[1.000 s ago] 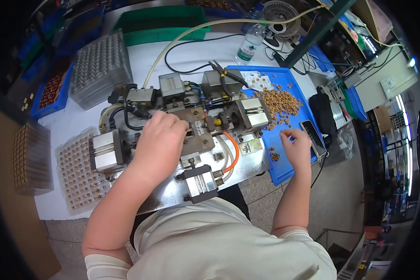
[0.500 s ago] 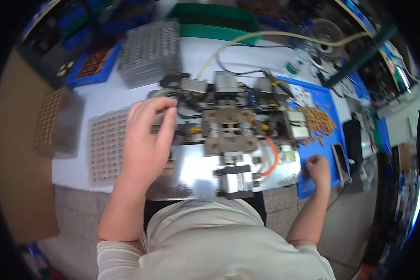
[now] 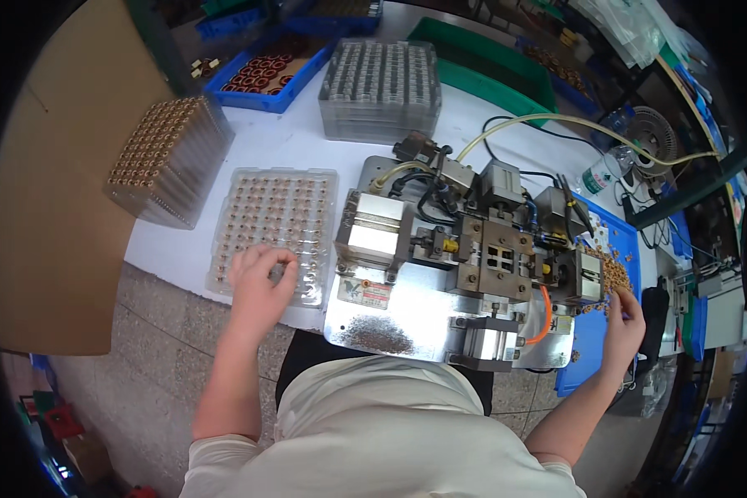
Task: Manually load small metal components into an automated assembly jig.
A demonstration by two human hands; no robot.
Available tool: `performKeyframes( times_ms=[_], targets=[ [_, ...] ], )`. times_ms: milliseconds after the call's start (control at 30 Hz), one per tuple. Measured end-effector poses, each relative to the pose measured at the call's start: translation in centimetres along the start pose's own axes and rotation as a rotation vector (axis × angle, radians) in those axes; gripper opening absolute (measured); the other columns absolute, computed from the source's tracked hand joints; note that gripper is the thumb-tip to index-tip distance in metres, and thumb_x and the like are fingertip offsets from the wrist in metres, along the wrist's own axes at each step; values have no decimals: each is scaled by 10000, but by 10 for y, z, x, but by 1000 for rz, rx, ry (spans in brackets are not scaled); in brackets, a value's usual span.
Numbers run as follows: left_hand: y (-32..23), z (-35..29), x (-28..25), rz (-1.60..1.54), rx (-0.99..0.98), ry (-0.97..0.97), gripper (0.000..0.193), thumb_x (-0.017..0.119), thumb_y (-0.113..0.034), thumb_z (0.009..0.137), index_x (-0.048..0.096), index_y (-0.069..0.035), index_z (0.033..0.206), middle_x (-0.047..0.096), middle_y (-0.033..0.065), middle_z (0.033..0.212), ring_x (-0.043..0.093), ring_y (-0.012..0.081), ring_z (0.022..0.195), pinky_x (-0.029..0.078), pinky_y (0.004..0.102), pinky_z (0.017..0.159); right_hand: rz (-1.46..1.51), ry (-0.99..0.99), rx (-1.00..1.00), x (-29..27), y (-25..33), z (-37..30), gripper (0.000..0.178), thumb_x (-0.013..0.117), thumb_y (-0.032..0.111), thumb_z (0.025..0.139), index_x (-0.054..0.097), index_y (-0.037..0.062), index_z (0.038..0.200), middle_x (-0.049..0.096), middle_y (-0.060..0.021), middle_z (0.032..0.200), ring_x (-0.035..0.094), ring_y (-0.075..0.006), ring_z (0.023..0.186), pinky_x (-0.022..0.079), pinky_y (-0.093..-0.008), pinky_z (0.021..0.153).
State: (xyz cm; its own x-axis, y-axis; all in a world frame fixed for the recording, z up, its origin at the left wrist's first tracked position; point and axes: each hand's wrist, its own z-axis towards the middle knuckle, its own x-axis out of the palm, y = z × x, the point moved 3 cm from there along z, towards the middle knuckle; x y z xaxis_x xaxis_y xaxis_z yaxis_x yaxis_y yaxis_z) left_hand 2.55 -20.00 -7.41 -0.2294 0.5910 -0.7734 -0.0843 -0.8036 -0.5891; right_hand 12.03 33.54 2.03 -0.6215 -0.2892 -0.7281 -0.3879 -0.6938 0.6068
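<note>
My left hand is over the near edge of a clear plastic tray with rows of small copper-coloured parts. Its thumb and fingers are curled together, and whatever they may hold is hidden. At the right, my right hand reaches into a blue tray, by a heap of small copper-coloured parts. Thumb and fingertips come together there; anything between them is too small to make out. Between my hands stands a metal fixture with air cylinders, bolted on a shiny plate.
Stacked trays full of parts stand at the left, another clear tray stack behind. Farther back are a blue bin with reddish rings and a green bin. A yellowish hose arches over the fixture, near a bottle.
My left hand has gone from beside the fixture to the parts tray. My right hand has moved up to the heap. The whole view has swung toward the left.
</note>
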Motion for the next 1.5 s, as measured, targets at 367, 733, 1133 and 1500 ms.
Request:
performKeyframes(
  times_ms=[367,733,1133,1500],
  targets=[
    [-12,-18,9,116,137,-361,176,648,-90,865,674,-97,1040,605,73,1120,526,268,1048,348,393,991,129,287,-770,106,127,-37,134,749,13,769,738,50,897,718,-48,922,611,-243,879,456,-358,865],
    [-9,-32,23,4,260,-493,243,599,12,841,631,-93,1057,580,73,1114,493,267,1030,327,382,989,82,433,-756,110,127,-34,123,752,31,778,744,53,899,722,-34,915,602,-226,898,433,-353,885],
    [-2,-36,22,-58,253,-531,274,589,58,812,617,-98,1036,576,73,1109,485,269,1017,328,383,989,-32,398,-831,110,137,-40,135,752,33,784,753,60,916,686,-16,909,586,-202,876,389,-355,910],
    [-84,-2,-4,-363,486,-519,276,595,69,771,617,-100,988,585,59,1056,474,256,1031,354,379,970,-11,375,-921,114,131,-39,154,748,38,794,753,56,946,676,-16,919,579,-195,863,366,-355,919]
  ],
)
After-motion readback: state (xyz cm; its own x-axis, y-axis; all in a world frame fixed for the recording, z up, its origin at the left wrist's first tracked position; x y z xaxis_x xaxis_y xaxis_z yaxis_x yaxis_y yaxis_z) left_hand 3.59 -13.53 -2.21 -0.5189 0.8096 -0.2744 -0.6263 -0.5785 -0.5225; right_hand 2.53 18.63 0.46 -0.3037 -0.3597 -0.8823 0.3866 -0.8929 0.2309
